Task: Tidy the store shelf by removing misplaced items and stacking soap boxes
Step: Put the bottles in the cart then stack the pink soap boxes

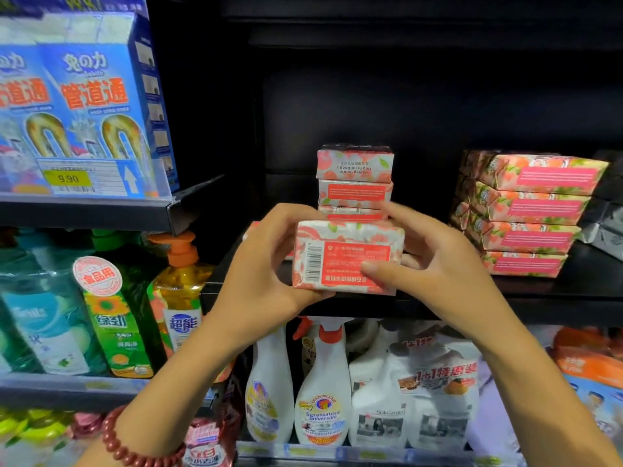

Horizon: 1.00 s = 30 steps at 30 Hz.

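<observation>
Item: one soap box (347, 257), rectangular, in glossy floral paper wrap, barcode facing me. It is held before the dark shelf (586, 281), with my left hand (266, 264) and right hand (435, 264) each gripping an end. Behind it is a stack of boxes (354, 176), perhaps three high, its base hidden.

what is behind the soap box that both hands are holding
A stack of three visible soap boxes on the dark shelf. The held box covers the stack's bottom, so lower boxes are hidden.
</observation>
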Available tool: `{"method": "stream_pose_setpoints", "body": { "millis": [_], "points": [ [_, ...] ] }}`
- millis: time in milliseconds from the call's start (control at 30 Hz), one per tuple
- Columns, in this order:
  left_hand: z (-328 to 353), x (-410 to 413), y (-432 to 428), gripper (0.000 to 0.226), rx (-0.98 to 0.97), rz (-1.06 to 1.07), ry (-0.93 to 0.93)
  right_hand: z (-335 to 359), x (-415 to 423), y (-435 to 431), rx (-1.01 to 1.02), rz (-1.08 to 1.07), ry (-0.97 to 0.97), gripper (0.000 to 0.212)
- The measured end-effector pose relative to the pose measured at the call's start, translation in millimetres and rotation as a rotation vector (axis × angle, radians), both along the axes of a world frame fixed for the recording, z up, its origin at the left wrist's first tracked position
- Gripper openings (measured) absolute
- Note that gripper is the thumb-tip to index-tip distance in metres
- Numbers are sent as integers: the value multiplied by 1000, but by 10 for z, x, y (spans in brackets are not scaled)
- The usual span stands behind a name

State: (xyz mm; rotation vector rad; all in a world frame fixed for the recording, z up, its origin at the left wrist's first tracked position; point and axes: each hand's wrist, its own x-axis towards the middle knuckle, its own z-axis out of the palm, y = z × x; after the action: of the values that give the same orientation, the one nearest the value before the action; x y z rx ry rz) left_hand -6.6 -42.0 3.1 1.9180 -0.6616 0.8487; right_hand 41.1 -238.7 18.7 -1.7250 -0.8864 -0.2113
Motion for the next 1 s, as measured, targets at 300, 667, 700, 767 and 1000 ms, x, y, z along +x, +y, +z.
{"method": "stream_pose_setpoints", "body": {
  "millis": [300, 667, 700, 767, 1000],
  "points": [
    [-39, -80, 89, 82, -210, -6, 173, -52, -52, 106, 21, -103, -473, 41],
    [-90, -96, 223, 65, -278, 129, 159, -205, 149, 237, -75, -165, -634, 39],
    [-79, -91, 257, 66, -283, 174, 150, -200, 168, 217, -93, -189, -600, 43],
    [-51, -58, 324, 68, -293, 244, 138, -200, 210, 162, -120, -229, -529, 47],
    [-45, 182, 419, 66, -247, 436, 120, -442, 358, 1, -343, -322, -489, 49]
  ]
}}
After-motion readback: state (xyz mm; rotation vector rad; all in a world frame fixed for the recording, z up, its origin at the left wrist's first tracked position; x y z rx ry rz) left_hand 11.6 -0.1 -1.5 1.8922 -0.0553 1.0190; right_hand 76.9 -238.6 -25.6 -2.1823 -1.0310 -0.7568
